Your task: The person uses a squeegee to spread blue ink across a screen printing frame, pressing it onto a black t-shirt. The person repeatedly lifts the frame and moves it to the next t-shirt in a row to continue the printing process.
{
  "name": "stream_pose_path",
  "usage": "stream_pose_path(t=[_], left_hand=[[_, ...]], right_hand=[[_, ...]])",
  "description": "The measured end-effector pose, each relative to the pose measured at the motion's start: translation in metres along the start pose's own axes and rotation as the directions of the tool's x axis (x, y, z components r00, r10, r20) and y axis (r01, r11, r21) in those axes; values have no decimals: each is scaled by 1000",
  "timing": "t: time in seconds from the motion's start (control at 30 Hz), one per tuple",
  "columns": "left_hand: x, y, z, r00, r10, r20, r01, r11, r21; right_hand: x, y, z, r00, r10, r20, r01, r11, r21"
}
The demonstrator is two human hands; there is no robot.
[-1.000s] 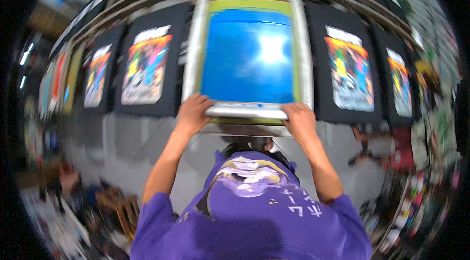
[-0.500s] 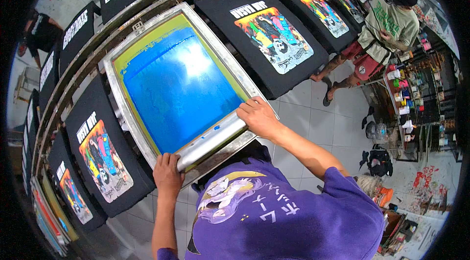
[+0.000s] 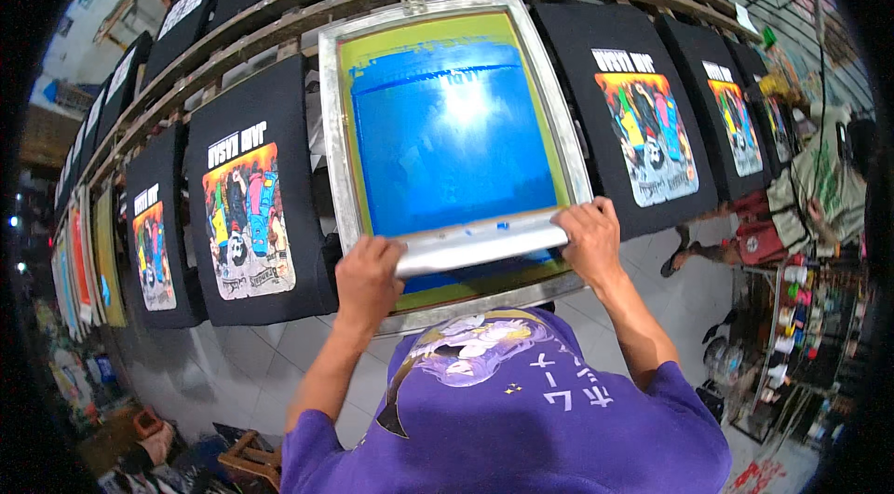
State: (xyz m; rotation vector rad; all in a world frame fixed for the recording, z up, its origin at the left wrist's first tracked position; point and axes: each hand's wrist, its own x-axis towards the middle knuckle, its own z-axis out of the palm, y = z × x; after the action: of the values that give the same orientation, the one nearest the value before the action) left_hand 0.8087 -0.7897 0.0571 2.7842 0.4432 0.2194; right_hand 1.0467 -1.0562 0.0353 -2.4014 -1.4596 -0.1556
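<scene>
Black printed cloths flanked the left hand and right hand gripping a silver metal squeegee, seemingly for inking, next needing even pressure.

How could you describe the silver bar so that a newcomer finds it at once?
Find the big silver-edged frame between black printed cloths. Across the near part of its blue area runs the silver bar. Unlike the frame's edges, it is gripped by the fingers of the left hand and right hand, one at each end.

Bar silver, blue-flecked; ink bright blue; mesh yellow-green; shirts black, prints multicoloured.
</scene>
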Motion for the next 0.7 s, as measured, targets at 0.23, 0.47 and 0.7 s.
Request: stream_pose_path(t=[0.23,0.47,0.7], left_hand=[[171,-118,32,966,47,-255,-23,995,99],[275,-162,37,978,-11,-210,60,972,226],[210,-134,31,995,-66,-73,77,985,156]], right_hand=[[189,69,63,996,-58,-68,46,984,-171],[292,114,111,989,-73,-128,50,984,-172],[220,79,82,997,-71,-43,65,990,-129]])
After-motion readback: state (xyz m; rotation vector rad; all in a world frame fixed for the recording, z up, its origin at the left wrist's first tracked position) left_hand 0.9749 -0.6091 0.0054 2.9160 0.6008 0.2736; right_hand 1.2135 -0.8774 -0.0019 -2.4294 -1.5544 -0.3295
